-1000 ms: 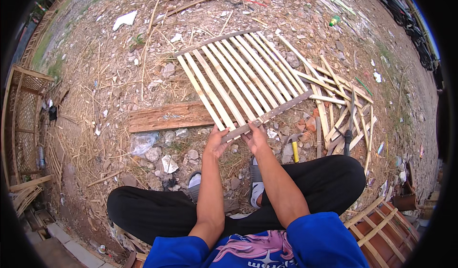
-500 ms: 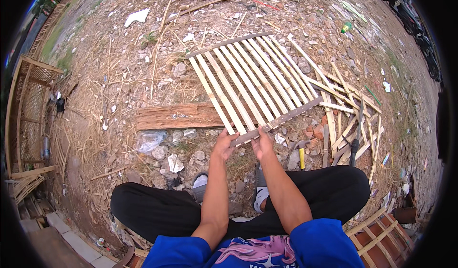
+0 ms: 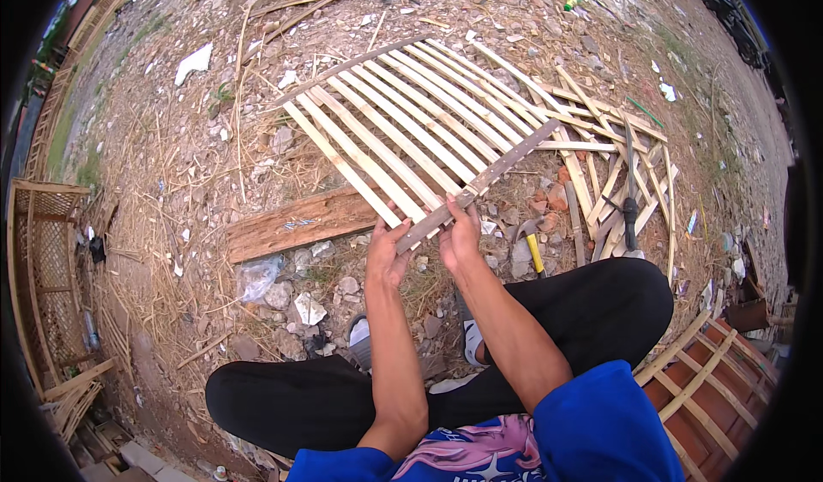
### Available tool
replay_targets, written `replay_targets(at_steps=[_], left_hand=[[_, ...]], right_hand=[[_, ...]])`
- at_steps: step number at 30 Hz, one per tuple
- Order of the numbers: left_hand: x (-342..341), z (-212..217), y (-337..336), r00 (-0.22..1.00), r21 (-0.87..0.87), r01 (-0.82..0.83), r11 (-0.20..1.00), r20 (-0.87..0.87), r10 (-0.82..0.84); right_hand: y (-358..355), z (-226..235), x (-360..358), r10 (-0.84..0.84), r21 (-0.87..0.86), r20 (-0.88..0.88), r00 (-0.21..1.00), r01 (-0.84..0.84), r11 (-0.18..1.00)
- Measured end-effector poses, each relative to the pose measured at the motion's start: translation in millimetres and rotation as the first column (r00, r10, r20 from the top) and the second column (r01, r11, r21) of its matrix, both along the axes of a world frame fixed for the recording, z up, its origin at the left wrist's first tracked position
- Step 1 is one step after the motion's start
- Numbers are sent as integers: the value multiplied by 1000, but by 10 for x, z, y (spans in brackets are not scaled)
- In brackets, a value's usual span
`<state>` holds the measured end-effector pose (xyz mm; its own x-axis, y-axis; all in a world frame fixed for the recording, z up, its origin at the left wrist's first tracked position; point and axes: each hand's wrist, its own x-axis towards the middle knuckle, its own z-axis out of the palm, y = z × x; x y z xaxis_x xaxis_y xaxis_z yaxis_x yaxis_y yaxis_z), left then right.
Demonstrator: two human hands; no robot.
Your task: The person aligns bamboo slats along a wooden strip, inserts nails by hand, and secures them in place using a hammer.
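Your left hand [image 3: 386, 255] grips the near left corner of the rack [image 3: 410, 125], thumb on top of the near rail [image 3: 506, 165] and fingers under it. Your right hand [image 3: 460, 240] holds the same rail a little farther along, thumb over the top, its fingertips partly hidden by the wood. Both hands are closed on the rail, with no tool in either.

The rack slants away in front of you, slats running from the near rail to the far rail [image 3: 356, 66]; whether that far side touches the ground can't be made out.

The step in hand looks like steadying the rack by one corner. Shifting it would call for both hands moving together, since the rail's right end is unsupported by you and could twist.

Past the rack's near left corner lies the plank [image 3: 257, 237], a few nails [image 3: 298, 224] on it. The hammer [image 3: 536, 255] lies right of your right hand, near your knee; taking it up would call for freeing a hand. Farther right, the machete [image 3: 631, 216] lies among loose strips [image 3: 576, 146].
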<state>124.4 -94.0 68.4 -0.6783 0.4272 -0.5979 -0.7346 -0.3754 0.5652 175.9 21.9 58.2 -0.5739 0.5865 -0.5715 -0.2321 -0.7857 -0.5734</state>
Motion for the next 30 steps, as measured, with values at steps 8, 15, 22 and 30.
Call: replay_targets(at_steps=[8, 15, 22, 30], left_hand=[[76, 278, 283, 987, 83, -143, 986, -63, 148], [466, 94, 995, 884, 157, -448, 880, -65, 462], [791, -315, 1331, 815, 100, -574, 812, -27, 579], [911, -906, 1338, 847, -1, -521, 854, 122, 517]], right_hand=[[367, 97, -220, 134, 128, -105, 985, -120, 985], [1206, 48, -457, 599, 121, 2, 801, -595, 795], [1506, -375, -573, 823, 82, 183, 538, -843, 532], [1430, -681, -417, 678, 61, 546, 492, -831, 553]])
